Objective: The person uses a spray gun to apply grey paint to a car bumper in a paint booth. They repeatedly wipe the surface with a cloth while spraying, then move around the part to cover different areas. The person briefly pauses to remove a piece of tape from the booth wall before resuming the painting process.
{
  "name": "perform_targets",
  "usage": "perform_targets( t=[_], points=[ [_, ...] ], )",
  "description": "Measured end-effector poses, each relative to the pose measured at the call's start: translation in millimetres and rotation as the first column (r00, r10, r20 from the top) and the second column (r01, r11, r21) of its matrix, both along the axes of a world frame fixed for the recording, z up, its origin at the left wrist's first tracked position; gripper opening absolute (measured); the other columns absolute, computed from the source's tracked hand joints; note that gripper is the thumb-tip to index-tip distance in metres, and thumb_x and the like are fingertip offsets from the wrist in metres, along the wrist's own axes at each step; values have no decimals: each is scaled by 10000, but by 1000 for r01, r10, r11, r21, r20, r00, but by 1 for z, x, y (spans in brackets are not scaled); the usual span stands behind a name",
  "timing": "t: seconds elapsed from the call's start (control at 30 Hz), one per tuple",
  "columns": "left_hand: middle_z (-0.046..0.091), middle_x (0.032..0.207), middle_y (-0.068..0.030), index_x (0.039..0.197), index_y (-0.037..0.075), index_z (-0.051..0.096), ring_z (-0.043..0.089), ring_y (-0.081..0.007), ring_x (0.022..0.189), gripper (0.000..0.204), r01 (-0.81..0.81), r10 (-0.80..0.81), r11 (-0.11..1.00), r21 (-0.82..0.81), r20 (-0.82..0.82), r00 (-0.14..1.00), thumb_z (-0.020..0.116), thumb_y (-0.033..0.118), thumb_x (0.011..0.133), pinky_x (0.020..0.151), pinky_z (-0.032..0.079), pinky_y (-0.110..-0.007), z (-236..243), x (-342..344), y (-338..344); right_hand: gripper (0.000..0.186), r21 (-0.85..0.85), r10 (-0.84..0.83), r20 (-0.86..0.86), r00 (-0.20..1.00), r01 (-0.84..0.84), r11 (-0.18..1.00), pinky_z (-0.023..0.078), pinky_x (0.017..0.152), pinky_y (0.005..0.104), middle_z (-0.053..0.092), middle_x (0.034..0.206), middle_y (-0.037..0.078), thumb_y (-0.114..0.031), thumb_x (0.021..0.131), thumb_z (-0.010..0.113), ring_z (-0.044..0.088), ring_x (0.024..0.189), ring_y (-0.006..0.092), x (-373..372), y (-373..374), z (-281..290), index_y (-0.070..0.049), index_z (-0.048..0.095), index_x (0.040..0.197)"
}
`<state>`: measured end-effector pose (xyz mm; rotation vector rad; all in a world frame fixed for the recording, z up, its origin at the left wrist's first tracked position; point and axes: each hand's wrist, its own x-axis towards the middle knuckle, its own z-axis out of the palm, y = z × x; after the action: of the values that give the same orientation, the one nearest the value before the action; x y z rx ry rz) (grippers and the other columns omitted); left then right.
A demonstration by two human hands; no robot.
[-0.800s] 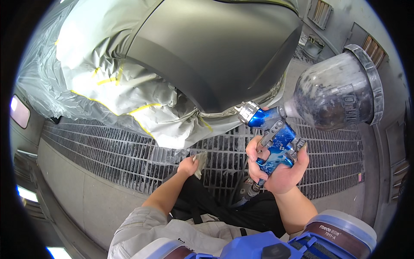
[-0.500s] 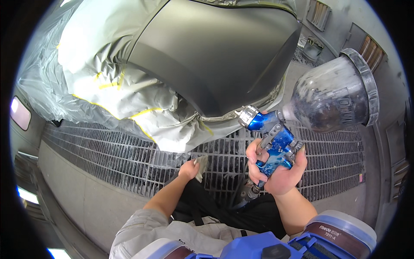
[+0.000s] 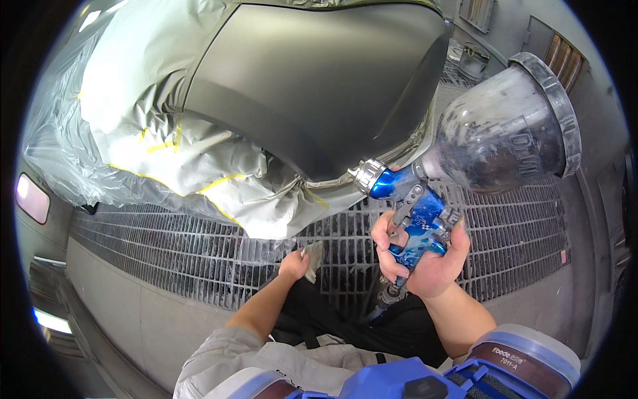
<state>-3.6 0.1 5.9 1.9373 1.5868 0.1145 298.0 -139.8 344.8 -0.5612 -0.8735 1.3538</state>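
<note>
My right hand (image 3: 428,263) is wrapped round the handle of a blue spray gun (image 3: 422,216), its fingers at the trigger side. A large, paint-smeared cup (image 3: 502,130) juts from the gun to the right. The silver nozzle points left, near the lower edge of a dark grey car body panel (image 3: 312,80). A hose (image 3: 385,299) hangs from the bottom of the handle. Lower and to the left, my left hand (image 3: 294,265) is closed on a folded pale cloth (image 3: 312,259), away from the panel.
Masking sheet (image 3: 259,206) with yellow tape wraps the car around the panel; clear plastic film (image 3: 53,133) hangs farther left. Metal floor grating (image 3: 179,246) runs beneath. At the far right, a metal can (image 3: 473,61) stands by the wall. A blue respirator (image 3: 399,382) fills the bottom edge.
The view has shifted slightly, so the panel sits a little farther left. The spray gun is tilted a touch differently, still in my right hand. My left hand keeps the cloth.
</note>
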Motion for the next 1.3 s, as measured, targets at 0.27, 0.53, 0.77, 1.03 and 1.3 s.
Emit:
perform_targets(
  t=[0.27,0.53,0.77,1.03,1.3],
  points=[
    [724,1127,-298,1271,66,699,664,-487,1119,486,-16,15,999,31,12,1000,524,404,970,990,522,-558,-4,-5,0,1019,75,32,-37,999,-29,997,433,452,266,653,857,117,-868,934,235,472,460,118,-2,-1,-1,71,595,1098],
    [727,1141,-282,1245,63,700,663,-475,1129,488,-29,29,1000,6,2,1000,510,425,977,992,521,-559,1,-5,-1,1008,60,45,-76,996,-40,997,452,458,274,661,928,142,-866,939,244,482,469,122,-3,-2,-6,64,579,1140],
    [729,1152,-277,1259,66,700,668,-474,1131,495,-29,30,1000,9,-27,999,506,423,976,1000,524,-555,7,1,-3,1075,29,37,0,999,-37,999,433,413,268,599,883,135,-931,885,203,449,438,99,3,0,-2,83,527,1033],
    [730,1139,-284,1261,64,698,674,-476,1117,489,-25,25,1000,10,-30,999,517,415,973,990,528,-560,4,-1,-1,1101,17,51,-44,998,-50,999,436,416,262,589,934,149,-941,878,205,463,455,94,2,1,-4,95,509,1095],
    [730,1096,-296,1241,64,703,677,-492,1087,477,-16,16,1000,27,-1,1000,528,411,964,973,534,-567,-1,-2,1,1064,35,32,-42,999,-31,999,441,426,260,623,931,142,-914,899,245,481,465,100,0,0,-5,86,541,1112]
  ],
)
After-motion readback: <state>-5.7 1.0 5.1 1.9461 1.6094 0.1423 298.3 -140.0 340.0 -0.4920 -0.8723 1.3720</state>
